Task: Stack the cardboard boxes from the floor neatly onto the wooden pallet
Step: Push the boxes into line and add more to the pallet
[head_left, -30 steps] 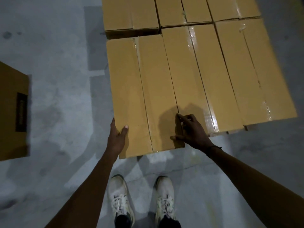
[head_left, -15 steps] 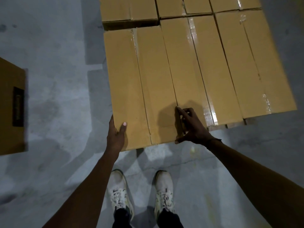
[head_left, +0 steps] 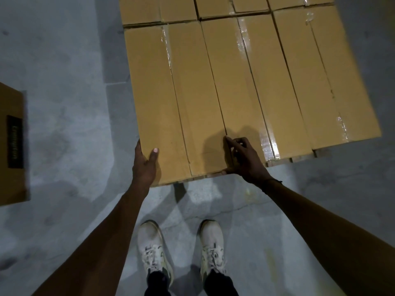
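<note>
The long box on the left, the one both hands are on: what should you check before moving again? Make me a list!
1. Left hand holds the long box at its near left corner: ok.
2. Right hand at the seam beside the neighbour box, thumb on the near edge: ok.
3. Near ends line up: not ok, the long box sticks out toward the shoes.
4. Pallet under the box: cannot tell, only slivers show.
5. Box on the floor left waiting: ok, in view.

Dim light falls on a grey, stained concrete floor (head_left: 64, 60) crossed by shadows.
</note>
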{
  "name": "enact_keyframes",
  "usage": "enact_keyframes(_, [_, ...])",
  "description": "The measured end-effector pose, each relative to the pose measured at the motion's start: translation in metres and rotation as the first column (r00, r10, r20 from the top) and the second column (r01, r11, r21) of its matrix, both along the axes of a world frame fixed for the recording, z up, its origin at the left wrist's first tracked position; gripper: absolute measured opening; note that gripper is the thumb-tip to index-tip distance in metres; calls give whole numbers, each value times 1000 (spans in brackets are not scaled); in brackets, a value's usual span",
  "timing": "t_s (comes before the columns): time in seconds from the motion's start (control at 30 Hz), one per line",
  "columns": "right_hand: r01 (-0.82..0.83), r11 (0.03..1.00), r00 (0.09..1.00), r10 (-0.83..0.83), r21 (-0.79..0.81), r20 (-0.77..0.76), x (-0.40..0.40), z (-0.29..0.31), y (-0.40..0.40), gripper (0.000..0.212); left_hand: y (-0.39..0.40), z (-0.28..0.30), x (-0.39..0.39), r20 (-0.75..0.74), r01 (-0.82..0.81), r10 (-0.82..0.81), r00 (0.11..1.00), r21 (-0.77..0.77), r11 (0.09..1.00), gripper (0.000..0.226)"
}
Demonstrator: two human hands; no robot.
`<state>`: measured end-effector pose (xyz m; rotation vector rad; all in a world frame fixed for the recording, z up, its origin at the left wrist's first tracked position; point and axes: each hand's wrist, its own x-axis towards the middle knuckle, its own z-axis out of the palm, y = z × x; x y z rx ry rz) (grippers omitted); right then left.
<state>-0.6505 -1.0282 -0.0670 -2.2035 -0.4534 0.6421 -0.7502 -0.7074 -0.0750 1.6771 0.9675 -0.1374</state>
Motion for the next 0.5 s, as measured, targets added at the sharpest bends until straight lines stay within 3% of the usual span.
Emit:
enact_keyframes(0.33, [15, 1000, 1000, -15, -26, -10, 7, 16, 5, 100, 7, 7, 2, -46, 51, -50, 998, 22, 998, 74])
enact_keyframes(0.4, [71, 997, 997, -71, -3, -38, 11, 28, 6, 93, 5, 17, 3, -61, 50, -47, 997, 43, 998, 71])
enact_keyframes(0.5, [281, 955, 952, -264, 93, -155, 17, 59, 12, 79, -2, 43, 5, -56, -46, 54, 997, 133, 990, 59])
